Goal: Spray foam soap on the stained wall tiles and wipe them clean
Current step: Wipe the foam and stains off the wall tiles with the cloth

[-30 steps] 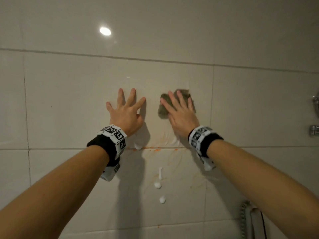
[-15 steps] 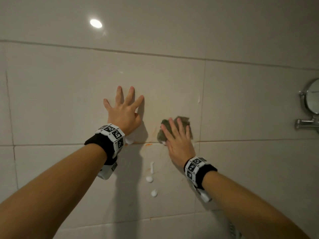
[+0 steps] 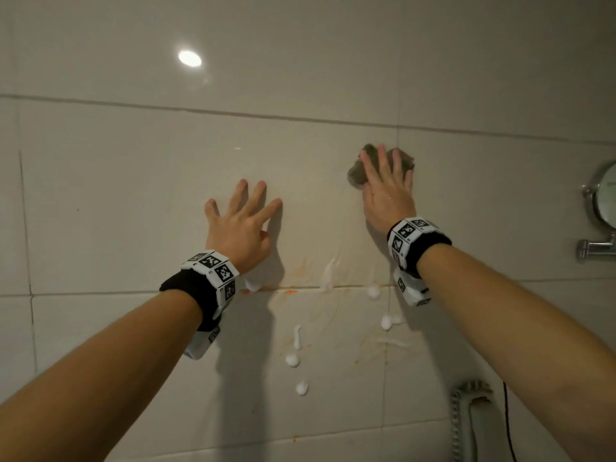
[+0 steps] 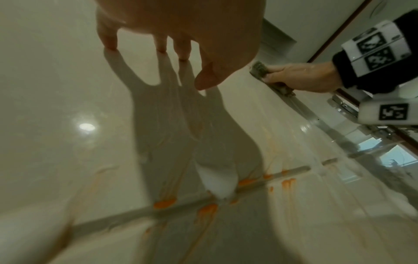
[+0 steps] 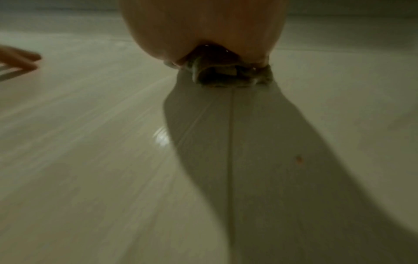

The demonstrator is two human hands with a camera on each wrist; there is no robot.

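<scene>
My right hand point(image 3: 386, 185) presses a grey-green cloth point(image 3: 358, 171) flat against the beige wall tiles point(image 3: 133, 211), up near a vertical grout line; its fingers lie straight over the cloth point(image 4: 259, 68). The cloth point(image 5: 228, 75) bunches under the palm in the right wrist view. My left hand point(image 3: 243, 221) rests flat on the tile with fingers spread, to the left and lower. Orange stains point(image 4: 165, 203) and smears sit along the horizontal grout line below both hands, with white foam blobs point(image 3: 293, 360) running down the lower tile. Another foam streak point(image 4: 217, 182) hangs under the left palm.
A round chrome wall mirror on a bracket point(image 3: 600, 208) sticks out at the right edge. A coiled grey hose and handset point(image 3: 466, 425) with a thin black cord hang at the lower right. A ceiling light reflects on the upper tile point(image 3: 190, 58).
The right hand swept the cloth down to the grout line, then back up and to the right. The left hand stayed planted on the tile.
</scene>
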